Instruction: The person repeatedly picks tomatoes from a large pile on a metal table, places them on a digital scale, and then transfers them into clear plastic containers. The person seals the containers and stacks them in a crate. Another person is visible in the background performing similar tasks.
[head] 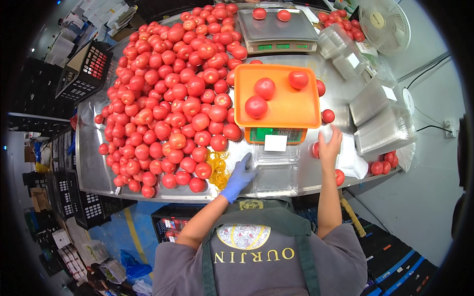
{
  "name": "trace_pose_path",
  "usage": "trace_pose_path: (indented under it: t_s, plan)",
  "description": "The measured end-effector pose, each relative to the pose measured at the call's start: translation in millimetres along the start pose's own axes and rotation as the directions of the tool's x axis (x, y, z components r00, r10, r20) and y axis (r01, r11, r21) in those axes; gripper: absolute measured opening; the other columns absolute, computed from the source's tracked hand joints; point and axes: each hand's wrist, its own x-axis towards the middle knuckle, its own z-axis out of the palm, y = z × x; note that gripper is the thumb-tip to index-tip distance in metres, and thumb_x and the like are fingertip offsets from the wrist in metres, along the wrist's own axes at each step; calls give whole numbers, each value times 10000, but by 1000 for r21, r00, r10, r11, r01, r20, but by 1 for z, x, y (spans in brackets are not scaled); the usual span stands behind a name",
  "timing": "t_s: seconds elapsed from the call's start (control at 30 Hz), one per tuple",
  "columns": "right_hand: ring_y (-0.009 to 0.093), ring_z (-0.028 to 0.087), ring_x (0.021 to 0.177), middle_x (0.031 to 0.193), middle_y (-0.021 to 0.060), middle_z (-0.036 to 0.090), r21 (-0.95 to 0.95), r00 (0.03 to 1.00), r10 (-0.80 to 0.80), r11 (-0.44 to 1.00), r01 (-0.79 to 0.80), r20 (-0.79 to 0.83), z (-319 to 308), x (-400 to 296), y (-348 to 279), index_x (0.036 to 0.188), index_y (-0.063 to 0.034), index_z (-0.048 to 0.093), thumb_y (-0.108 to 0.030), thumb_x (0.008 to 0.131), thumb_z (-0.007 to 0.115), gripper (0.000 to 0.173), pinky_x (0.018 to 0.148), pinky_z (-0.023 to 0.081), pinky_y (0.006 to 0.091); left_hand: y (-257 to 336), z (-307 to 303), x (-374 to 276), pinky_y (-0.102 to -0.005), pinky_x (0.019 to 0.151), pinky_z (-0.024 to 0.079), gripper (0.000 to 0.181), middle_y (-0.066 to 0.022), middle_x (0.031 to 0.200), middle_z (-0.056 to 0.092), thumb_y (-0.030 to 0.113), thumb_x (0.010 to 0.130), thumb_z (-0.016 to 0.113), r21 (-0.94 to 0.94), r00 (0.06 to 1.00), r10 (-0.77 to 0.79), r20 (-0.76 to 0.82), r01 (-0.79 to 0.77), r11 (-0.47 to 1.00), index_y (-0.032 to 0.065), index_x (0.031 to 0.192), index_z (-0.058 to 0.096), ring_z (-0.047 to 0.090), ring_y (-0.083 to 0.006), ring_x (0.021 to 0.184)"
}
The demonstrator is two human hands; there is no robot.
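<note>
My left hand [240, 178], in a blue glove, rests with fingers apart beside an open clear plastic clamshell box [276, 180] and holds nothing. Yellow rubber bands [218, 168] lie just left of it. My bare right hand [329, 144] is over the metal table, its fingertips near a tomato [316, 150]; whether it touches the tomato I cannot tell. Another tomato [328, 116] sits just above that hand. Three tomatoes lie on the orange tray [281, 100] of a weighing scale [259, 135]. A white label [275, 143] is at the upper part of the box.
A large heap of tomatoes [177, 96] covers the left of the metal table [92, 155]. A second scale [277, 29] carries two tomatoes at the far side. Stacks of clear boxes [385, 129], white foam trays [348, 159] and a fan [385, 24] stand at the right.
</note>
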Motion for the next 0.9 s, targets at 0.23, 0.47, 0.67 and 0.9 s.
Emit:
trace_pose_path:
  t_s: [0.23, 0.47, 0.67, 0.9]
  plan:
    - [383, 481, 1177, 1276, 226, 457, 18, 941, -316, 949, 316, 119, 66, 132, -83, 1335, -92, 447, -209, 755, 756, 668, 987, 418, 423, 4, 4, 14, -270, 695, 469, 595, -36, 807, 521, 127, 779, 710, -478, 995, 52, 84, -5, 878, 113, 1342, 515, 499, -127, 729]
    - [387, 565, 1049, 1155, 221, 523, -59, 861, -316, 928, 368, 399, 82, 151, -89, 1237, -64, 514, -306, 695, 749, 638, 895, 483, 433, 15, -10, -7, -246, 641, 467, 596, -5, 744, 548, 120, 780, 702, -436, 992, -38, 118, 86, 896, 117, 1344, 508, 513, -97, 665]
    - [353, 626, 976, 1003, 221, 644, -75, 508, -89, 953, 294, 857, 38, 154, -129, 1194, -56, 530, -373, 648, 755, 670, 840, 494, 409, 10, -18, -11, -282, 735, 472, 562, -69, 899, 562, 177, 798, 709, -283, 998, 26, -60, -42, 958, 106, 1322, 519, 534, -141, 805]
    - [301, 601, 990, 1112, 145, 587, 24, 728, -432, 868, 497, 532, 11, 95, -160, 1201, -65, 558, -222, 730, 775, 542, 843, 491, 394, 30, -132, 17, -388, 910, 443, 441, -145, 1149, 559, 121, 817, 651, 296, 684, 492, -538, -393, 870, 91, 1245, 547, 543, -307, 1047]
